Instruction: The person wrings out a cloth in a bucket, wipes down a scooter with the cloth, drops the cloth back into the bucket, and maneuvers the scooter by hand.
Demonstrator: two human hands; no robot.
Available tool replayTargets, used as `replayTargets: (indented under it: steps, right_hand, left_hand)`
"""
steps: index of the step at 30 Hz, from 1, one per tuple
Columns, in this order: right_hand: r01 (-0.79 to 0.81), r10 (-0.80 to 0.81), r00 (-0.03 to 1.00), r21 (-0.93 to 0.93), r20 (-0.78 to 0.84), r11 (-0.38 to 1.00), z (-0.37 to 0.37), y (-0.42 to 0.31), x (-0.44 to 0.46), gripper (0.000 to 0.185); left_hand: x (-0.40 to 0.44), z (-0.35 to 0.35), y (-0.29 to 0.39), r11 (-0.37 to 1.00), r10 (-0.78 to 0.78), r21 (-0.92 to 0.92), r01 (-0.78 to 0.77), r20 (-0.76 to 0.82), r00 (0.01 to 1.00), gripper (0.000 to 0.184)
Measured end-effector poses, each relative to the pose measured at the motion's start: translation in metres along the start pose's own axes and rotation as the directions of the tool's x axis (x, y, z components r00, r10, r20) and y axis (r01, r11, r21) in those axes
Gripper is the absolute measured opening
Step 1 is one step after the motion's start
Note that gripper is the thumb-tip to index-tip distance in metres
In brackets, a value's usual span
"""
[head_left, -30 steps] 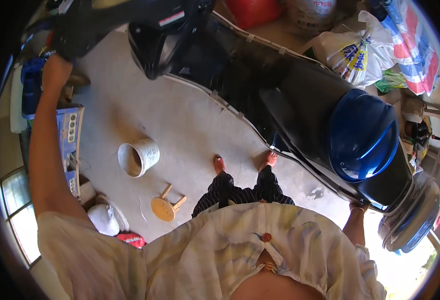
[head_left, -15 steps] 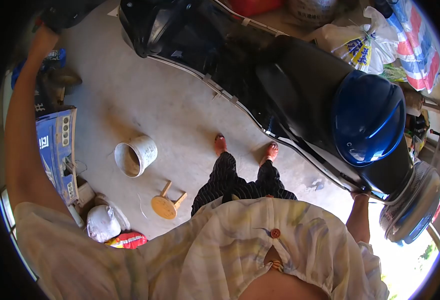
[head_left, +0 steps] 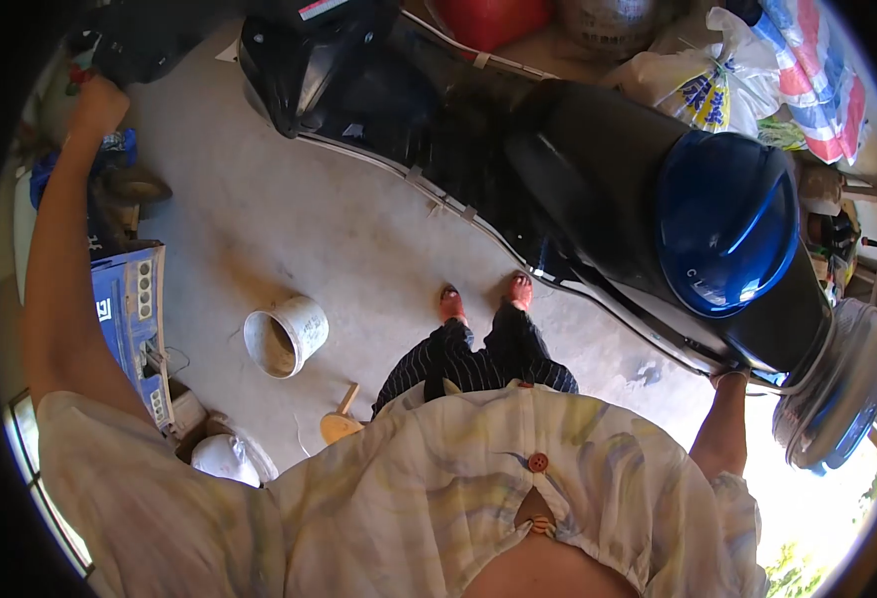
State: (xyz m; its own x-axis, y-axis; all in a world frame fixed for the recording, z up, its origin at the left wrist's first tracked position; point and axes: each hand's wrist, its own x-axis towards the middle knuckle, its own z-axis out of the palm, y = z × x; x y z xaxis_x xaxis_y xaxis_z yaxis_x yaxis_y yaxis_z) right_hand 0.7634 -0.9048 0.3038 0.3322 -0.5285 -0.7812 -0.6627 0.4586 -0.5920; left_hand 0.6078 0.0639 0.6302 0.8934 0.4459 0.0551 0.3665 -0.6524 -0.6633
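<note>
A black scooter [head_left: 578,164] stands across the upper right of the view, with a blue helmet [head_left: 727,221] lying on its seat. At the upper left, my left hand [head_left: 101,107] is closed around the end of the handlebar [head_left: 144,45], close to a small red part. My right hand [head_left: 729,381] is at the scooter's tail, gripping beneath its rear edge; most of its fingers are hidden there. My bare or lightly shod feet [head_left: 520,291] stand on the floor beside the scooter.
Left of my feet, a whitish bucket [head_left: 304,329] lies on its side near a small wooden stool [head_left: 341,427]. A blue carton [head_left: 129,299] and a white bag [head_left: 224,456] line the left. Beyond the scooter are tied sacks [head_left: 702,85] and a striped bag [head_left: 807,80].
My feet have shifted, one stepping toward the scooter and the other back a little. The bucket and stool sit lower in view, and my shirt covers more of the stool. Both hands keep their places.
</note>
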Motion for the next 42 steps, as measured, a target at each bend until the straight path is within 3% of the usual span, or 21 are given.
replayTargets:
  steps: [1,3,6,7,8,10,12,14,16,17,18,20,21,22,24,27,32,34,35,38,42]
  right_hand:
    - [0.001,-0.001,1.000,0.004,0.007,1.000,0.000,-0.004,0.006,0.043]
    - [-0.007,0.006,1.000,-0.047,-0.027,0.999,-0.012,-0.007,0.023,0.037]
    - [-0.021,0.015,0.998,-0.096,-0.061,0.995,-0.019,-0.008,0.036,0.031]
    - [-0.035,0.038,0.994,0.030,-0.104,0.999,-0.021,-0.010,0.038,0.031]
    - [-0.043,0.066,0.987,0.153,-0.149,0.987,-0.023,-0.011,0.035,0.031]
    - [-0.051,0.064,0.991,0.105,-0.117,0.993,-0.026,-0.010,0.040,0.029]
    - [-0.044,0.044,0.998,0.001,-0.054,0.999,-0.027,-0.012,0.044,0.027]
    - [-0.010,0.006,0.992,-0.027,-0.127,1.000,-0.023,-0.015,0.034,0.025]
    - [-0.041,0.045,0.999,0.122,-0.030,0.992,-0.057,-0.018,0.101,0.027]
    - [-0.060,0.080,0.989,0.164,-0.122,0.985,-0.053,-0.019,0.091,0.026]
    - [-0.072,0.090,0.990,0.157,-0.112,0.985,-0.053,-0.016,0.103,0.026]
    - [-0.038,0.038,0.999,-0.050,0.000,0.998,-0.072,-0.016,0.134,0.033]
    - [-0.089,0.088,0.996,0.098,0.018,0.991,-0.089,-0.021,0.162,0.022]
    - [-0.095,0.093,0.995,0.096,0.019,0.991,-0.084,-0.019,0.151,0.022]
    - [-0.023,0.055,0.984,0.183,-0.168,0.983,-0.071,-0.018,0.109,0.031]
    - [-0.015,0.026,0.997,0.151,-0.069,0.988,-0.085,-0.020,0.121,0.031]
    - [-0.025,0.033,0.997,0.100,-0.071,0.995,-0.082,-0.024,0.129,0.031]
    - [-0.079,0.081,0.997,0.086,-0.013,0.993,-0.079,-0.026,0.129,0.021]
    - [-0.049,0.052,0.998,0.105,-0.022,0.993,-0.079,-0.022,0.128,0.032]
    - [-0.038,0.048,0.996,0.134,-0.069,0.990,-0.066,-0.020,0.094,0.035]
    - [-0.074,0.062,0.996,0.207,0.063,0.975,-0.078,-0.019,0.131,0.035]
  left_hand:
    - [-0.003,0.000,0.001,1.000,-0.006,0.003,0.006,-0.005,1.000,0.023]
    - [-0.010,-0.003,0.006,0.971,-0.192,-0.141,0.192,0.014,0.981,0.022]
    - [-0.021,0.000,0.003,0.989,-0.102,-0.111,0.097,-0.048,0.994,0.027]
    - [-0.029,0.004,0.004,0.990,-0.099,-0.109,0.094,-0.047,0.994,0.027]
    - [-0.038,0.002,0.010,0.965,-0.150,-0.228,0.127,-0.086,0.985,0.032]
    - [-0.052,-0.009,0.012,0.929,-0.209,-0.335,0.157,-0.126,0.970,0.038]
    - [-0.072,-0.060,0.051,0.690,-0.269,-0.552,0.469,0.407,0.873,0.036]
    - [-0.091,-0.082,0.073,0.677,-0.263,-0.571,0.464,0.401,0.878,0.038]
    - [-0.111,-0.090,0.078,0.666,-0.265,-0.584,0.464,0.396,0.879,0.040]
    - [-0.124,-0.088,0.081,0.632,-0.235,-0.629,0.452,0.400,0.886,0.037]
    - [-0.135,-0.093,0.085,0.598,-0.202,-0.671,0.438,0.402,0.893,0.035]
    - [-0.164,-0.117,0.113,0.552,-0.230,-0.732,0.399,0.326,0.917,0.032]
    - [-0.178,-0.129,0.127,0.498,-0.250,-0.796,0.344,0.248,0.936,0.029]
    - [-0.189,-0.131,0.131,0.502,-0.251,-0.793,0.345,0.249,0.936,0.029]
    - [-0.202,-0.130,0.141,0.363,-0.230,-0.813,0.456,0.395,0.889,0.027]
    - [-0.209,-0.137,0.157,0.275,-0.257,-0.809,0.520,0.460,0.850,0.025]
    - [-0.197,-0.124,0.157,0.241,-0.254,-0.836,0.494,0.437,0.863,0.014]
    - [-0.192,-0.122,0.155,0.239,-0.250,-0.827,0.509,0.454,0.855,0.013]
    - [-0.190,-0.118,0.152,0.230,-0.255,-0.828,0.511,0.455,0.853,0.013]
    - [-0.186,-0.116,0.151,0.231,-0.279,-0.833,0.503,0.439,0.854,0.014]
    - [-0.185,-0.119,0.153,0.219,-0.296,-0.848,0.483,0.414,0.861,0.013]
